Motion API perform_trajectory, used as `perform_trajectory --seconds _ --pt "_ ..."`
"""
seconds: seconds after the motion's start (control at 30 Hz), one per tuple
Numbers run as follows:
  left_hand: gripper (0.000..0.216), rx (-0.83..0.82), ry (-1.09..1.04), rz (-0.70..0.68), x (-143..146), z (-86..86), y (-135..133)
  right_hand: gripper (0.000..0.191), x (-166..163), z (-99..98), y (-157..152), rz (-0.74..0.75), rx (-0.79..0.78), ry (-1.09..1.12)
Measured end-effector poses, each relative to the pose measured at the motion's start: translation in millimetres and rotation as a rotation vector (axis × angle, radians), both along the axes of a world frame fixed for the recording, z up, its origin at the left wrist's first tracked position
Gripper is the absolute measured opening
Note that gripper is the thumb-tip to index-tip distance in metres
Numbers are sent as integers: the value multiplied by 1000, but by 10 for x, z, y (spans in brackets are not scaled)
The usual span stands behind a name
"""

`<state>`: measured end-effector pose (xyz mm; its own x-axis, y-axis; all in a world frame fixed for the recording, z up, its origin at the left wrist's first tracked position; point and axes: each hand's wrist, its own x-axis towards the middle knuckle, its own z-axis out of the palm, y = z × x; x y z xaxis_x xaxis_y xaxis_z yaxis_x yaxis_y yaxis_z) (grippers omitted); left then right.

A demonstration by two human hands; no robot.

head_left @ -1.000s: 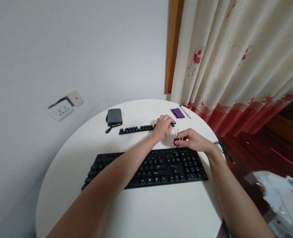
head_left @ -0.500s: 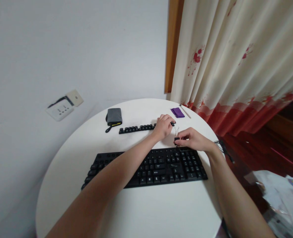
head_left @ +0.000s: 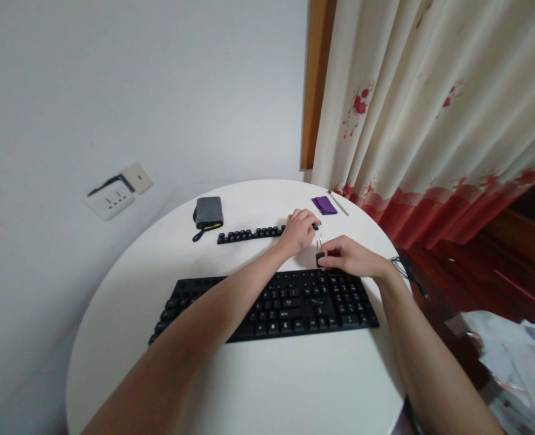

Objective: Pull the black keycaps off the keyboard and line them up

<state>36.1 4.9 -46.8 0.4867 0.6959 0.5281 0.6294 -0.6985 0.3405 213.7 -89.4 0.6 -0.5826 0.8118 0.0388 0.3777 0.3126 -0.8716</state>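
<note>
My left hand (head_left: pixel 299 231) rests over the right end of a row of loose black keycaps (head_left: pixel 250 234), its fingers curled down on an end keycap (head_left: pixel 315 226). Its palm hides part of the row. Between the thumb and fingers of my right hand (head_left: pixel 345 255) is a keycap puller (head_left: pixel 320 258), with a black body and thin wires pointing away from me. This hand hovers at the upper right edge of the black keyboard (head_left: pixel 290 313). Most keys still sit in the keyboard, while its top row looks bare. My left forearm covers the keyboard's middle left.
The round white table (head_left: pixel 127 338) stands by a wall with a socket (head_left: pixel 110 199). A grey pouch (head_left: pixel 209 212) lies at the back left. At the back right are a purple cloth packet (head_left: pixel 324 205) and a thin brush-like stick (head_left: pixel 339 203). A cable (head_left: pixel 407 273) hangs off the right edge.
My right hand has shifted slightly left and turned the keycap puller, so its wires look closer together. My left hand has stayed put on the keycap row.
</note>
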Motion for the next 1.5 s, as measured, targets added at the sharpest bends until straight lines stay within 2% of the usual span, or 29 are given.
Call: perform_trajectory --seconds 0.2,0.33,0.43,0.6,0.67,0.8,0.87,0.97,1.1,1.2,1.33,1.5 --pt "28 -15 -18 -90 14 -1 29 26 40 -124 187 -218 172 111" --pt "29 -82 -139 -170 33 49 16 23 68 -183 298 -501 375 160" --pt "25 -100 -173 -233 33 87 -12 21 72 -207 340 -636 423 210" --pt "13 -69 -65 -367 44 79 -19 19 59 -216 346 -658 479 193" --pt "13 -75 -65 -368 52 45 -3 19 52 -222 343 -658 486 183" --pt "45 -95 -152 -290 61 -12 18 21 42 -247 350 -664 502 176" --pt "54 -99 -165 -297 65 -10 11 22 35 -269 360 -687 502 171" --pt "62 -99 -185 -314 68 27 -18 23 16 -315 376 -750 430 215" --pt "65 -47 -158 -311 63 63 -45 27 -20 -376 390 -776 220 332" --pt "52 5 -90 -328 53 63 -39 28 -28 -401 401 -760 165 357" --pt "19 109 -41 -361 41 68 -30 28 0 -410 423 -765 260 315" --pt "17 107 -87 -347 56 83 -63 24 10 -415 431 -742 353 267"
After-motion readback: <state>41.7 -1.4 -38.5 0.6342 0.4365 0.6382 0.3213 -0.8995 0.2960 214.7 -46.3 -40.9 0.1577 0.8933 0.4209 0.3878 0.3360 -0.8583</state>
